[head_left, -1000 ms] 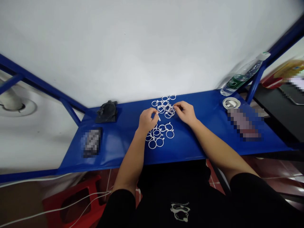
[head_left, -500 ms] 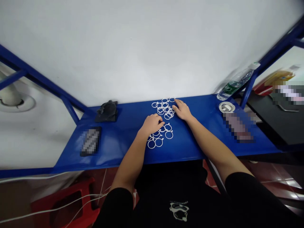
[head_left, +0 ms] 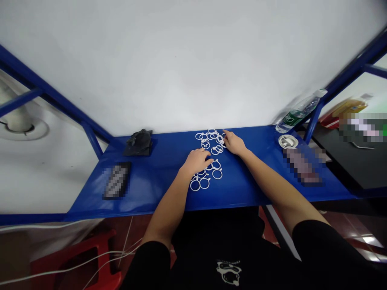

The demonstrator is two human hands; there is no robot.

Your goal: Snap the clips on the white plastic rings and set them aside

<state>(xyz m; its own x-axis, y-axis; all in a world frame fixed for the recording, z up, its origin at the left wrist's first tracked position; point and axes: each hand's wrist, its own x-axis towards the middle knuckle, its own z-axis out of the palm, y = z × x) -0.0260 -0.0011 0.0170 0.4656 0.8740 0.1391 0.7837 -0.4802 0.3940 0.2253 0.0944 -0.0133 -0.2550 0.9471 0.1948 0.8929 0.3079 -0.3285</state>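
Two groups of white rings with small tabs, like curtain rings, lie on the blue tabletop (head_left: 169, 177). My left hand (head_left: 197, 160) rests palm down between the far rings (head_left: 205, 143) and the near rings (head_left: 204, 183). Its fingers are bent and the thumb stands apart; it partly covers the near group. At the right edge of the far group is my right hand (head_left: 236, 143), index finger stretched out and the others curled over a ring or two. Some rings under its fingers are hidden, and I see none lifted.
A black plastic bag (head_left: 138, 143) and a dark, blurred-out flat object (head_left: 117, 181) lie on the left. On the right stand a water bottle (head_left: 300, 112), a coiled white cable (head_left: 288, 141) and another blurred item (head_left: 302, 167). A white wall (head_left: 187, 72) closes the back.
The far rings have spread out, with a pair now lying apart toward me. My right hand has curled its fingers more at their edge. The view has tilted slightly; my left hand stays near the same rings.
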